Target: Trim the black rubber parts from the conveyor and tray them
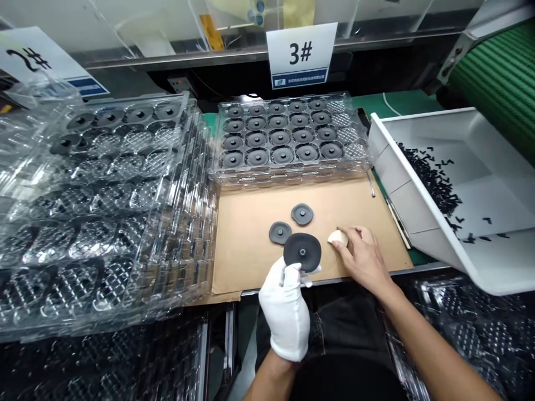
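In a white glove, my left hand [288, 303] grips a black rounded disc part [307, 242] with a small raised hub at its centre, held up over the front of the cardboard sheet. My bare right hand [363, 253] pinches a small cream-coloured pad [338, 238] between thumb and fingers, just above the cardboard. Two similar dark discs lie on the board beyond my left hand: one disc [302, 214] farther back, another disc [279, 233] to its left, partly behind the held one.
A clear tray [288, 170] of black discs sits at the back of the cardboard [246, 223]. Tall stacks of clear trays [167, 223] stand at left. On the right, a white bin [418, 220] holds small black pieces [430, 178]. A thin rod [371, 185] lies near the bin.
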`<state>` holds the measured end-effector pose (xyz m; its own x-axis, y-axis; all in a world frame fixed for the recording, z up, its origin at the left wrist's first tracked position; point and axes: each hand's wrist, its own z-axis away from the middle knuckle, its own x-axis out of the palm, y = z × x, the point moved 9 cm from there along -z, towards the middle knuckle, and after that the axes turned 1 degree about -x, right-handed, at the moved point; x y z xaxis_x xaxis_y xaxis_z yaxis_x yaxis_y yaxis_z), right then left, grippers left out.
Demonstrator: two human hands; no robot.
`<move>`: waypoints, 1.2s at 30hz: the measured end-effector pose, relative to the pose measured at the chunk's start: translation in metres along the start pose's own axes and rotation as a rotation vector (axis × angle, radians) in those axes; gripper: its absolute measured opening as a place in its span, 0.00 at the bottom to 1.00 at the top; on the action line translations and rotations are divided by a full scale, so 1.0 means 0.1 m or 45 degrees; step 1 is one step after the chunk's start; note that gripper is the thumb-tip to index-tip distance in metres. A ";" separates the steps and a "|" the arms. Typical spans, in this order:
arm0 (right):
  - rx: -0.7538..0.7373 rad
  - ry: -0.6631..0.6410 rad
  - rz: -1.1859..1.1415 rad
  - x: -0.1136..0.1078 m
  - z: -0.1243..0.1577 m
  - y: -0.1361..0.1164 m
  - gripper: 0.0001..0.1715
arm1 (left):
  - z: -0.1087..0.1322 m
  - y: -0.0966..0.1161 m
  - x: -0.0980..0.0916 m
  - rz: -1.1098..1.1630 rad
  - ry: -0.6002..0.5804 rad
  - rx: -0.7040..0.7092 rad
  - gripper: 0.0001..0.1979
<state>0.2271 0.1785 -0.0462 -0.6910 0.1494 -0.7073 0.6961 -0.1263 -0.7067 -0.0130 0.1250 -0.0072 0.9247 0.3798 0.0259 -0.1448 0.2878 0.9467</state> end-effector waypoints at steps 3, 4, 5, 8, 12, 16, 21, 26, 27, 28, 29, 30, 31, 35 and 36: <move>0.059 0.007 -0.047 0.08 0.04 0.09 0.25 | 0.00 -0.01 0.00 0.083 -0.005 -0.057 0.15; 0.093 0.012 -0.072 0.08 0.08 0.10 0.25 | 0.01 -0.01 0.01 0.104 -0.002 -0.073 0.15; 0.131 0.016 -0.104 0.07 0.14 0.10 0.25 | 0.01 -0.01 0.01 0.119 0.000 -0.085 0.15; 0.216 0.019 -0.272 -0.02 0.36 -0.06 0.25 | 0.01 0.04 0.02 0.090 -0.007 -0.064 0.12; 0.130 0.027 -0.625 -0.22 0.67 -0.61 0.21 | 0.03 0.15 0.01 -0.057 -0.004 0.040 0.06; -0.348 0.131 -0.419 -0.47 0.81 -1.26 0.17 | 0.08 0.27 -0.01 -0.185 0.019 0.159 0.06; -0.658 0.046 -0.132 -0.45 0.87 -1.51 0.18 | 0.14 0.27 0.01 -0.178 0.012 0.162 0.08; -0.673 0.124 -0.043 -0.51 0.86 -1.47 0.15 | 0.19 0.18 0.01 -0.139 -0.019 0.119 0.08; -0.667 0.156 -0.031 -0.53 0.87 -1.46 0.15 | 0.20 0.16 0.01 -0.129 -0.024 0.113 0.08; -0.670 0.159 -0.025 -0.53 0.87 -1.47 0.15 | 0.20 0.15 0.01 -0.130 -0.023 0.111 0.08; -0.683 0.135 -0.023 -0.52 0.89 -1.47 0.16 | 0.20 0.15 0.00 -0.144 -0.019 0.115 0.08; -0.698 0.097 -0.024 -0.50 0.90 -1.49 0.16 | 0.20 0.15 -0.01 -0.170 -0.016 0.124 0.08; -0.710 0.061 -0.022 -0.48 0.91 -1.49 0.16 | 0.20 0.15 -0.02 -0.200 -0.017 0.135 0.08; -0.709 0.120 0.021 -0.53 0.85 -1.48 0.15 | 0.23 0.10 -0.01 -0.211 -0.051 0.094 0.09; -0.707 0.152 0.035 -0.55 0.81 -1.47 0.14 | 0.24 0.08 -0.01 -0.190 -0.061 0.069 0.08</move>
<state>0.1470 0.1098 0.0954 -0.6665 0.2676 -0.6958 0.7342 0.3977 -0.5502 -0.0064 0.1059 0.0081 0.9503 0.2939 -0.1022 0.0133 0.2896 0.9570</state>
